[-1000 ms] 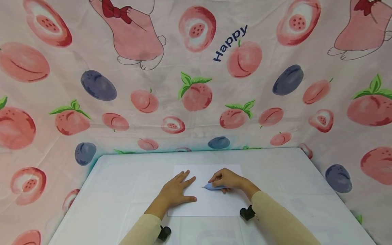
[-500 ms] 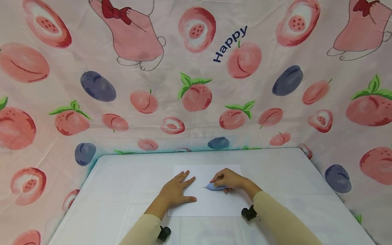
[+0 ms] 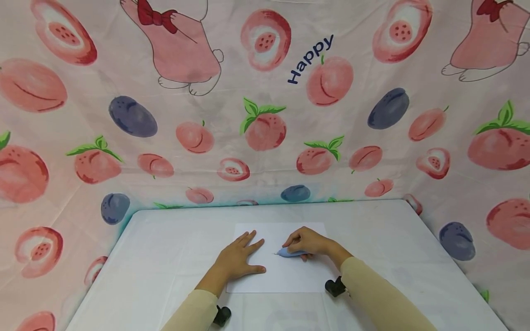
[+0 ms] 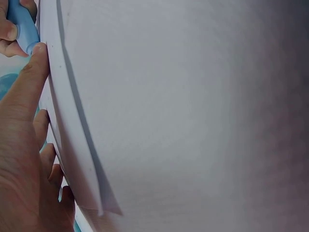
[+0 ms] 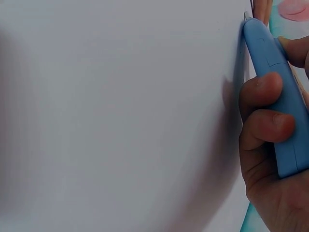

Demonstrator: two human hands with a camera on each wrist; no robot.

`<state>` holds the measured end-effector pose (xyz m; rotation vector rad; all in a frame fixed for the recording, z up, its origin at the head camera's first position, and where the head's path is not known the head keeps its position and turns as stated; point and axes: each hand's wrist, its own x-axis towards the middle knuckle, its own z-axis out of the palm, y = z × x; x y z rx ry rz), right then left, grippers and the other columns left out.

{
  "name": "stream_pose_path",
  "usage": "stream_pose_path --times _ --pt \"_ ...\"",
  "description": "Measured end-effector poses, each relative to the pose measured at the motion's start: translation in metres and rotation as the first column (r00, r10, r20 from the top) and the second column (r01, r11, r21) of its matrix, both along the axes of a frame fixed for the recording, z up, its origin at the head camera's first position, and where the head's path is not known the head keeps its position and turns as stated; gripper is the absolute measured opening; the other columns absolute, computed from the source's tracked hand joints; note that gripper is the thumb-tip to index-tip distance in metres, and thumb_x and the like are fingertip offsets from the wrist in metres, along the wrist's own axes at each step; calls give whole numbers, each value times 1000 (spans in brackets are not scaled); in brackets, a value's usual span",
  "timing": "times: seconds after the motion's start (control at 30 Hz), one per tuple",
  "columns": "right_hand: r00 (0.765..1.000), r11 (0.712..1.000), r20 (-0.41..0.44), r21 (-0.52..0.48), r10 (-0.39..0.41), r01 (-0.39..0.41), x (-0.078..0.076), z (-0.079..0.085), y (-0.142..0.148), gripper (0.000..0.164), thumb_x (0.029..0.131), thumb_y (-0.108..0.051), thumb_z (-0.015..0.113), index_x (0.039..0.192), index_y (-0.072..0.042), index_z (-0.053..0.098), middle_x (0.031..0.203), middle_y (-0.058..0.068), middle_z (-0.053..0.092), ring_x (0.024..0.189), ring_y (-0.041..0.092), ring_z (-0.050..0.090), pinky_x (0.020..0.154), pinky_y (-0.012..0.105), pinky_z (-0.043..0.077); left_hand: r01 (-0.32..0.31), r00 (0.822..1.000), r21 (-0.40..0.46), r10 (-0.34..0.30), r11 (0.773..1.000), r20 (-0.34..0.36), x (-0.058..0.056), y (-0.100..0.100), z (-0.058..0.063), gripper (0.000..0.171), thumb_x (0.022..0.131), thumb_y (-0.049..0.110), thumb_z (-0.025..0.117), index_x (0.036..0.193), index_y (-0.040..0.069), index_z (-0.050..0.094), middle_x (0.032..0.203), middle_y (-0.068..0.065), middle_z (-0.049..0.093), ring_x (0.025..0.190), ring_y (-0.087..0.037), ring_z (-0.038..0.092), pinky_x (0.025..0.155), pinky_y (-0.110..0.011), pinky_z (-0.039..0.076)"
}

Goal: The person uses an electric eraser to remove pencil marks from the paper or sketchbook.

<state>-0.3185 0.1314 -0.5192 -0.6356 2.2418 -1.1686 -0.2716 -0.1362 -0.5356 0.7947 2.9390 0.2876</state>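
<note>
A sheet of white paper [image 3: 285, 279] lies on the table. My left hand [image 3: 235, 260] rests on its left part with fingers and thumb spread. My right hand [image 3: 311, 241] grips a blue utility knife [image 3: 292, 252] over the paper's right half, its tip pointing left toward the left hand. The right wrist view shows fingers curled under the blue knife body [image 5: 271, 54], the thumb against a raised part on its side, and a short metal blade [image 5: 246, 16] at the end. In the left wrist view, the paper edge [image 4: 89, 179] is lifted slightly off the surface.
The table [image 3: 178, 243] has a white cover. Behind it and at both sides hangs a pink cloth [image 3: 265, 179] printed with peaches and plums. Black wrist cameras [image 3: 334, 287] sit near both beige sleeves [image 3: 383, 294].
The right hand and the utility knife shift slightly to the right, then slightly back left. The left hand and the paper stay where they were.
</note>
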Motion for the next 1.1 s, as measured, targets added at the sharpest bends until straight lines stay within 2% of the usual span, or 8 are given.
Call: stream_pose_path --times 0.53,1.1 --pt "1000 1000 -2 -4 -11 11 -1 -1 2 14 84 -20 63 95 -15 70 61 15 60 38 15 45 36 23 34 -9 1000 -19 8 1000 -7 -1 0 -5 85 69 79 41 140 32 32 149 1 16 134 -22 15 100 -46 28" --pt "1000 1000 1 -13 7 -7 -1 0 -1 15 84 -20 63 96 -15 70 61 14 60 39 15 44 36 22 33 -8 1000 -19 8 1000 -11 -2 -1 -5 85 69 79 41 140 33 31 149 1 16 134 -22 14 100 -46 28"
